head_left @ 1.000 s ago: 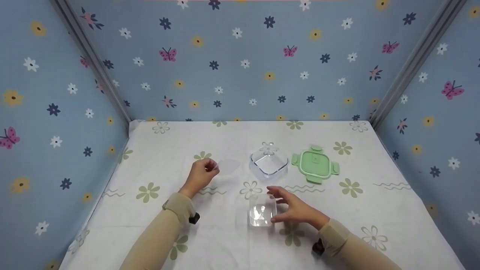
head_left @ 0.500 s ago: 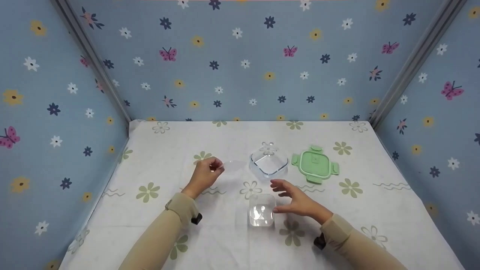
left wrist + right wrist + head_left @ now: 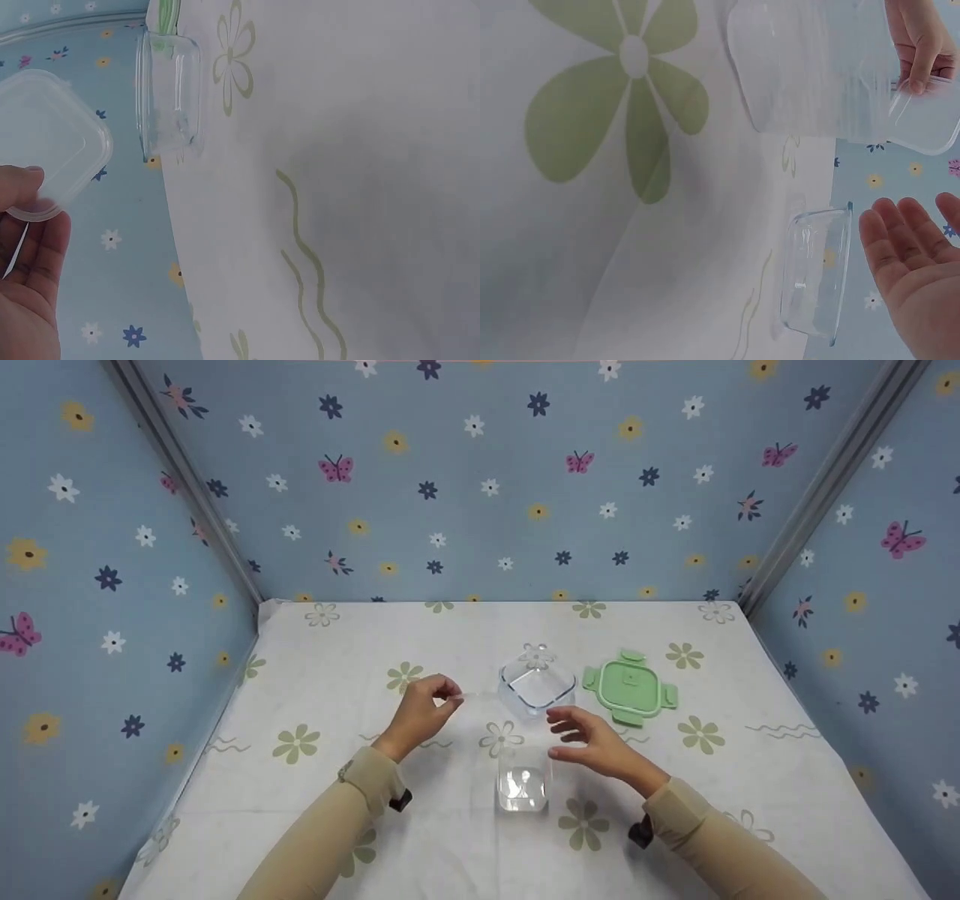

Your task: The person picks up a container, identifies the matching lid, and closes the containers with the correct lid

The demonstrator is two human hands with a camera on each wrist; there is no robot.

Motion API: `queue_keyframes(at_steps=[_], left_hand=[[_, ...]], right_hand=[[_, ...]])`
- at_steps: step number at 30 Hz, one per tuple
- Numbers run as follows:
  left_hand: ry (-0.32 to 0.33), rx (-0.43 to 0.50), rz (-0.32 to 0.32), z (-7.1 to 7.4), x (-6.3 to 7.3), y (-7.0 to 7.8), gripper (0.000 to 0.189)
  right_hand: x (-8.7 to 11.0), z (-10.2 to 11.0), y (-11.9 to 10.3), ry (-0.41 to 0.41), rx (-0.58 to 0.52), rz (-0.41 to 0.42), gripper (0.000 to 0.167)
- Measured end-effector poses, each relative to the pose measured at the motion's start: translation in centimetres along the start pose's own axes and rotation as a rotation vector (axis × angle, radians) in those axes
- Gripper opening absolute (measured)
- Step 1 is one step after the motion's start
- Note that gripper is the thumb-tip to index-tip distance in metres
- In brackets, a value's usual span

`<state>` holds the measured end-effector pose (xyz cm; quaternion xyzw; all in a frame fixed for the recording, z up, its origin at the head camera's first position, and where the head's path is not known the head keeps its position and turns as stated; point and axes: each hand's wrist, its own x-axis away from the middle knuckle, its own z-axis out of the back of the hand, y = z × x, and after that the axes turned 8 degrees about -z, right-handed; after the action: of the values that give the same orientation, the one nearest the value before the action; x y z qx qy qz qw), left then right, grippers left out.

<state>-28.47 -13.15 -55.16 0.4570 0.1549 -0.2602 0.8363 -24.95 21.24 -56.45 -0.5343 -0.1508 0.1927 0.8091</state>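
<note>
My left hand [image 3: 421, 711] holds a translucent plastic lid [image 3: 49, 127] by its edge, between thumb and fingers, above the table. In the head view the lid shows only as a thin pale strip. A clear plastic container [image 3: 523, 784] stands on the cloth near the middle front. Just to its upper right my right hand [image 3: 596, 742] hovers with fingers spread, apart from the container in the right wrist view. Behind both hands sits a square glass container [image 3: 540, 709], uncovered. No object is in my right hand [image 3: 911, 270].
To the right of the glass container lies a green lid [image 3: 630, 688] with its side flaps out. A white flowered cloth [image 3: 315, 802] covers the table. Blue patterned walls [image 3: 480, 510] stand at the back and both sides.
My left hand has moved right with the plastic lid, which has turned nearly edge-on to the head view. My right hand has left the plastic container's side and moved up and away.
</note>
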Motion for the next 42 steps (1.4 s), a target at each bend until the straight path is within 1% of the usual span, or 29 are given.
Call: queue_keyframes(at_steps=[3, 5, 11, 14, 18, 21, 27, 31, 36, 42], left_hand=[[-0.006, -0.002, -0.032, -0.3, 0.0, 0.4, 0.012], [-0.007, -0.012, -0.066, -0.6, 0.0, 0.6, 0.013], [-0.007, -0.042, -0.221, -1.5, 0.1, 1.1, 0.011], [-0.025, -0.062, -0.263, -2.1, 0.4, 1.4, 0.012], [-0.057, -0.087, -0.295, -2.8, 0.8, 1.7, 0.015], [-0.071, -0.086, -0.319, -3.3, 1.1, 2.0, 0.017], [-0.085, -0.064, -0.35, -4.0, 1.2, 2.7, 0.017], [-0.071, -0.059, -0.378, -4.3, 1.2, 3.0, 0.019], [-0.059, -0.038, -0.399, -4.6, 1.4, 3.3, 0.019], [-0.049, -0.002, -0.434, -5.1, 1.6, 3.2, 0.019]], right_hand=[[-0.1, 0.2, -0.3, 0.016, -0.001, -0.001, 0.059], [-0.2, 0.3, -0.5, 0.023, -0.006, -0.008, 0.057], [-0.3, 0.4, -0.9, 0.041, -0.024, -0.057, 0.052], [-0.3, 0.2, -0.8, 0.057, -0.03, -0.073, 0.049], [-0.3, 0.0, -0.6, 0.069, -0.065, -0.09, 0.048], [-0.3, 0.0, -0.7, 0.067, -0.107, -0.118, 0.048], [-0.5, -0.1, -1.0, 0.066, -0.15, -0.165, 0.046], [-0.7, -0.2, -1.0, 0.054, -0.183, -0.191, 0.045], [-0.7, -0.2, -1.0, 0.009, -0.221, -0.238, 0.046], [-0.5, -0.5, -1.2, -0.033, -0.345, -0.301, 0.047]])
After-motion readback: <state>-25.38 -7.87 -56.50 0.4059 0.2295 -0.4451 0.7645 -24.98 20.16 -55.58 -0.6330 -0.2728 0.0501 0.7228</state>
